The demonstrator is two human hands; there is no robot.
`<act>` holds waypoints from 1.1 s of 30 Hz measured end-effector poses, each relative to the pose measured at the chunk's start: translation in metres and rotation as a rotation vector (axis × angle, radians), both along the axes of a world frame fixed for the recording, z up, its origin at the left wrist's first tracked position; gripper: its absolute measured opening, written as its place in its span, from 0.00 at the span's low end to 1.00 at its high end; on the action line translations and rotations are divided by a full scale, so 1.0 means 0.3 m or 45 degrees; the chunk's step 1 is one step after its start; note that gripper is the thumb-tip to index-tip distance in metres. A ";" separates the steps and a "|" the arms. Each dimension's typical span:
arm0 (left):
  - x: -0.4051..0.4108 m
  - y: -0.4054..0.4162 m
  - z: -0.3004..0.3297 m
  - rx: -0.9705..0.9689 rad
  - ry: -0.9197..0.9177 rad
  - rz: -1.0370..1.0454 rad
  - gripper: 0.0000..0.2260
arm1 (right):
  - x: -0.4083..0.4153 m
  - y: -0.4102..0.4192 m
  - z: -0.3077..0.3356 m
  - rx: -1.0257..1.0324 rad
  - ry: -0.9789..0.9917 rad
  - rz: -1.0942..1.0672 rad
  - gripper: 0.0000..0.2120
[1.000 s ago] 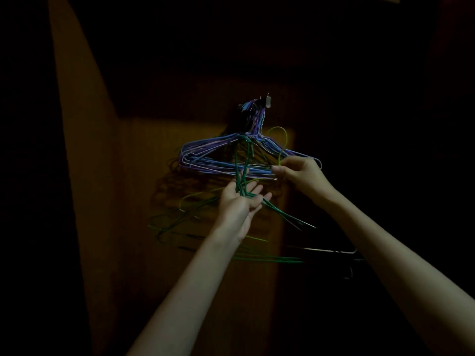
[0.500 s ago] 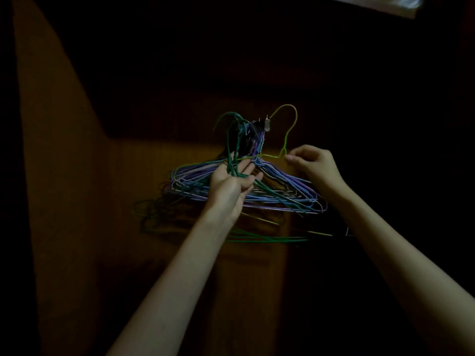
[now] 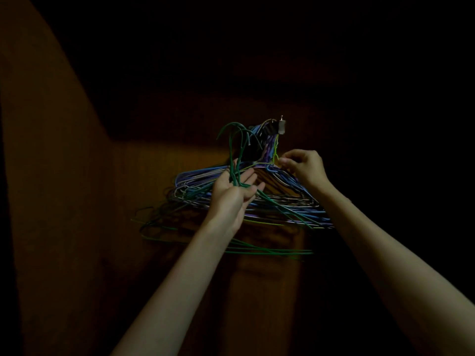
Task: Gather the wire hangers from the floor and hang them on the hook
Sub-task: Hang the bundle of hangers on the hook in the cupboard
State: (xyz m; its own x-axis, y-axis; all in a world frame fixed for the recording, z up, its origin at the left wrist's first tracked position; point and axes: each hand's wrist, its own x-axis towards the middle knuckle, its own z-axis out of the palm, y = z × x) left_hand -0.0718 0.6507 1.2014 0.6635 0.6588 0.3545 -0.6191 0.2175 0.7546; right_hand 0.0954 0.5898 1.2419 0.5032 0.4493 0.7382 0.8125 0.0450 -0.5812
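**Both hands up at the hook, green hangers not on it yet**

Left hand [image 3: 232,192] is raised w/ palm half open, fingers [image 3: 248,176] loosely curled round the necks of a bunch of green wire hangers [image 3: 272,205]. Their curved tops stick up above the hand, just left of the wall hook [image 3: 281,127] and apart from it. Their bodies splay out low and to both sides, some trailing down-left into the dark.

Right hand [image 3: 305,167] is closed in a pinch: thumb and fingertips nip the neck of a yellow-green hanger [image 3: 275,150], right below the hook. That hanger's top runs up into the cluster at the hook; can't tell if it's actually seated over it.

A thick stack of blue/purple hangers [image 3: 195,177] already hangs from the hook, tops crowded together, shoulders fanning out behind and between both hands. The green wires cross in front of them, touching.

Hook is a small pale metal piece fixed to a brown wooden wall [image 3: 159,160], which looks like panelling w/ vertical grain. Light only falls on a patch around the hangers; above and to the right is near black. A plain orange-brown surface [image 3: 46,150] runs at an angle along the left side.

No writing or labels legible; too dim.
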 end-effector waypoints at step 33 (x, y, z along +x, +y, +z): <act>-0.058 -0.048 -0.093 0.057 0.101 0.090 0.35 | -0.232 -0.174 -0.209 -0.467 0.041 0.176 0.03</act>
